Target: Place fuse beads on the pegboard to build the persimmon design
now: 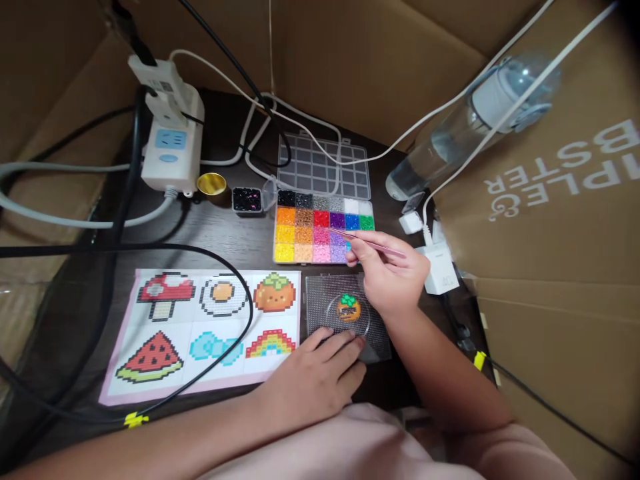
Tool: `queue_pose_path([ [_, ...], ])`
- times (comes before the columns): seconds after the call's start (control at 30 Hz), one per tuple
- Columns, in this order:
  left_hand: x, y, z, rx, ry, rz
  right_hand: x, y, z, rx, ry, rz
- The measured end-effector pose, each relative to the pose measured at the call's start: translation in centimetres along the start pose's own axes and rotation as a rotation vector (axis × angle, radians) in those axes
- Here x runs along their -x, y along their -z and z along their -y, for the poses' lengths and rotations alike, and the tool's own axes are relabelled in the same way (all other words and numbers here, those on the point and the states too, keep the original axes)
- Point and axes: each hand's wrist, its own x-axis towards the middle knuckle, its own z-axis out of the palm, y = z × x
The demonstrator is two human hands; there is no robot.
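Observation:
My right hand (pixel 395 270) grips pink tweezers (pixel 377 247). The tips hang over the pink and red compartments of the bead box (pixel 320 261), which is sorted by colour. Whether a bead is between the tips is too small to tell. My left hand (pixel 327 367) rests flat, fingers stretched, on the near edge of the clear pegboard (pixel 320 293). On that board, inside a round outline, sits an orange bead persimmon (pixel 349 310) with green leaves and dark face beads. Left of the board lies a pattern sheet (pixel 185 360) with a mushroom, egg, persimmon, watermelon, bow and rainbow.
Behind the beads lies the box's open clear lid (pixel 325 167). A small box of black beads (pixel 247 201) and a gold round tin (pixel 212 184) stand left. Around them are a power strip (pixel 173 147), a water bottle (pixel 445 147), a white charger (pixel 441 268), loose cables and cardboard walls.

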Motion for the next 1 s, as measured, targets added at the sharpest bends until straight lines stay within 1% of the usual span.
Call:
queue_pose_path([
  [0.1,0.0,-0.1,-0.1,0.011,0.01,-0.025,1.2,1.8,1.2,0.024,0.008,0.01],
  [0.17,0.1,-0.1,-0.1,0.023,0.013,-0.02,2.7,3.4,1.6,0.043,-0.003,0.04],
  [0.27,0.1,-0.1,-0.1,0.041,0.015,-0.005,5.5,5.8,1.2,0.08,-0.031,0.07],
  [0.37,0.1,0.0,-0.1,0.054,0.013,0.026,8.2,7.2,0.0,0.076,-0.097,0.093],
  [0.47,0.0,0.2,-0.1,0.072,0.01,0.069,9.9,7.6,-1.0,0.036,-0.13,0.107],
  [0.53,-0.1,0.4,-0.1,0.082,0.012,0.077,10.4,7.6,-1.4,0.024,-0.117,0.125],
  [0.77,-0.1,0.5,-0.1,0.097,0.014,0.088,10.7,7.7,-2.1,0.046,-0.018,0.164],
  [1.0,-0.1,0.4,-0.1,0.099,0.013,0.091,10.8,7.7,-2.2,0.057,-0.007,0.177],
])
